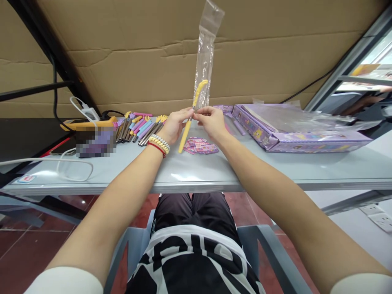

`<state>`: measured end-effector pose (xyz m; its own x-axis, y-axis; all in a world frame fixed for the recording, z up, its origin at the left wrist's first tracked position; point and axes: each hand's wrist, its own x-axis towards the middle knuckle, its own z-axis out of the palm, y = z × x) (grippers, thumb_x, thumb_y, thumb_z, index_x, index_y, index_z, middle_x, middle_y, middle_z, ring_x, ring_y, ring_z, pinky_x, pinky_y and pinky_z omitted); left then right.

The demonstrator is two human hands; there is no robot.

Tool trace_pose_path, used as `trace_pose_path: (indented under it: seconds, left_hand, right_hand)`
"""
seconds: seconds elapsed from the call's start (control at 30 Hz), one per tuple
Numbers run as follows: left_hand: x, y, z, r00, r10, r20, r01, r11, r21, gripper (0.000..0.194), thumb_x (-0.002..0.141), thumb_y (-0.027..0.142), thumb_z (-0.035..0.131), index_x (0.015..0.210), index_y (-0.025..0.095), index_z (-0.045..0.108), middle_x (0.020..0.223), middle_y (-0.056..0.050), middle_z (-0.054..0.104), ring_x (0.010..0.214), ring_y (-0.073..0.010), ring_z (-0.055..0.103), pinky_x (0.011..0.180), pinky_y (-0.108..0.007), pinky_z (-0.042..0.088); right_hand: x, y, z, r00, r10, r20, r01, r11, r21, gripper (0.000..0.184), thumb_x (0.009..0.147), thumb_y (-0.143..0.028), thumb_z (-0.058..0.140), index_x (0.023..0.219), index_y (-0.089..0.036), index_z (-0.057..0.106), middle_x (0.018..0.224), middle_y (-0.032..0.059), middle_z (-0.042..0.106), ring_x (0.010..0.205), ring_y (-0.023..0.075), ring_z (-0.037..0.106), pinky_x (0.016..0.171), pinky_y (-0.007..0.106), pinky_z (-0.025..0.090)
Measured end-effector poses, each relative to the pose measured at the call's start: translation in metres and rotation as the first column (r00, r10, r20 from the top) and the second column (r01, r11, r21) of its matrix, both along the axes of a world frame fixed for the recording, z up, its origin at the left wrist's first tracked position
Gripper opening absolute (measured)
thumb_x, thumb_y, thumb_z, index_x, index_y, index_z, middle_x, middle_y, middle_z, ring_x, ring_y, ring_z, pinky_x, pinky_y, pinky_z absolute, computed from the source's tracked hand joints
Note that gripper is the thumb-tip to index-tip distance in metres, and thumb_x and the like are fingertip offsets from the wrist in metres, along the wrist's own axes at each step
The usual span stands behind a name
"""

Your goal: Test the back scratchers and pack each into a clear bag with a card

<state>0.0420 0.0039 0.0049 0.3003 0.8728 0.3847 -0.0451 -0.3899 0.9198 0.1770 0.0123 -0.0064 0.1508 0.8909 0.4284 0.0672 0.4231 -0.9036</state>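
Note:
A yellow back scratcher point(185, 136) stands tilted between my hands, with its curved head up and a short metal section in the middle. My left hand point(175, 124) is closed around it near that section. Pinched fingers of my right hand point(212, 121) meet it from the other side, at the lower end of a long clear plastic bag point(204, 53). The bag rises behind the curved head; whether the head is inside it I cannot tell. Below lies a spread of pink and purple printed cards point(200, 146).
Left of my hands lies a pile of back scratchers point(142, 126) in several colours. A purple printed box point(315, 141) with clear bags point(306, 118) on it is at right. White cables point(76, 179) and a yellow device point(76, 123) lie at left. Cardboard point(122, 73) walls the back.

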Motion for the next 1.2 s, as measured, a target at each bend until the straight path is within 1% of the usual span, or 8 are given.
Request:
trace_pose_path:
  seconds: [0.13, 0.27, 0.47, 0.6, 0.73, 0.87, 1.07, 1.2]
  left_hand:
    - [0.004, 0.003, -0.005, 0.985, -0.154, 0.083, 0.157, 0.987, -0.027, 0.035, 0.072, 0.047, 0.067, 0.064, 0.014, 0.060, 0.086, -0.006, 0.065, 0.093, -0.0196, 0.060, 0.084, -0.033, 0.047]
    - [0.003, 0.007, -0.009, 0.971, -0.201, 0.128, 0.210, 0.976, -0.063, 0.040, 0.068, 0.052, 0.071, 0.063, 0.015, 0.060, 0.079, -0.005, 0.064, 0.085, -0.0181, 0.061, 0.078, -0.032, 0.050]
    - [0.003, 0.004, -0.006, 0.991, -0.087, 0.101, 0.099, 0.988, -0.122, 0.041, 0.068, 0.055, 0.071, 0.065, 0.015, 0.060, 0.076, -0.005, 0.065, 0.089, -0.0202, 0.063, 0.075, -0.031, 0.052]
    - [0.004, 0.001, -0.004, 0.997, -0.029, 0.065, 0.036, 0.994, -0.100, 0.040, 0.066, 0.053, 0.074, 0.067, 0.015, 0.062, 0.077, -0.005, 0.066, 0.089, -0.0214, 0.064, 0.073, -0.032, 0.053]
    - [0.006, -0.002, -0.003, 0.999, 0.021, 0.037, -0.018, 0.995, -0.099, 0.039, 0.066, 0.051, 0.075, 0.067, 0.014, 0.063, 0.075, -0.006, 0.067, 0.086, -0.0214, 0.066, 0.072, -0.033, 0.054]
    - [0.007, -0.004, -0.002, 0.999, 0.048, 0.025, -0.045, 0.994, -0.103, 0.037, 0.069, 0.049, 0.074, 0.066, 0.014, 0.063, 0.072, -0.006, 0.066, 0.079, -0.0197, 0.067, 0.071, -0.033, 0.055]
    - [0.007, -0.005, -0.002, 0.999, 0.028, 0.024, -0.028, 0.999, -0.016, 0.034, 0.074, 0.046, 0.069, 0.065, 0.014, 0.063, 0.070, -0.005, 0.064, 0.073, -0.0169, 0.065, 0.067, -0.030, 0.053]
    - [0.008, -0.003, -0.004, 0.994, 0.095, 0.051, -0.099, 0.990, 0.098, 0.032, 0.075, 0.045, 0.068, 0.066, 0.015, 0.063, 0.071, -0.003, 0.064, 0.074, -0.0161, 0.064, 0.066, -0.028, 0.052]
  right_hand:
    - [-0.005, 0.000, -0.001, 0.996, 0.086, -0.008, -0.085, 0.995, 0.054, 0.011, 0.064, -0.014, 0.063, 0.073, -0.017, 0.057, 0.068, -0.0013, 0.056, 0.067, 0.0116, 0.052, 0.064, 0.028, 0.050]
    - [-0.006, -0.002, 0.000, 0.987, 0.159, 0.003, -0.159, 0.984, 0.074, 0.006, 0.067, -0.011, 0.056, 0.068, -0.017, 0.056, 0.065, -0.0020, 0.054, 0.069, 0.0124, 0.054, 0.069, 0.031, 0.051]
    - [-0.006, -0.008, 0.009, 0.974, 0.218, -0.065, -0.213, 0.974, 0.078, 0.011, 0.072, -0.011, 0.054, 0.063, -0.016, 0.056, 0.063, -0.0016, 0.052, 0.065, 0.0110, 0.053, 0.071, 0.030, 0.051]
    - [-0.005, -0.012, 0.011, 0.976, 0.213, -0.052, -0.208, 0.975, 0.082, 0.019, 0.078, -0.025, 0.062, 0.063, -0.016, 0.055, 0.065, -0.0007, 0.053, 0.065, 0.0103, 0.054, 0.067, 0.028, 0.051]
    - [-0.004, -0.015, 0.011, 0.981, 0.194, -0.004, -0.193, 0.979, 0.071, 0.032, 0.077, -0.043, 0.069, 0.066, -0.017, 0.054, 0.064, -0.0010, 0.052, 0.065, 0.0103, 0.055, 0.064, 0.026, 0.051]
    - [-0.002, -0.015, 0.010, 0.977, 0.212, -0.025, -0.211, 0.976, 0.051, 0.036, 0.077, -0.049, 0.068, 0.066, -0.017, 0.054, 0.062, -0.0016, 0.051, 0.060, 0.0089, 0.053, 0.059, 0.024, 0.049]
    - [-0.002, -0.016, 0.012, 0.973, 0.218, -0.069, -0.213, 0.974, 0.074, 0.038, 0.076, -0.051, 0.067, 0.066, -0.017, 0.055, 0.060, -0.0020, 0.050, 0.058, 0.0079, 0.051, 0.055, 0.022, 0.046]
    - [-0.002, -0.016, 0.013, 0.971, 0.216, -0.100, -0.209, 0.975, 0.080, 0.040, 0.076, -0.054, 0.066, 0.068, -0.017, 0.057, 0.061, -0.0011, 0.053, 0.060, 0.0085, 0.053, 0.057, 0.022, 0.047]
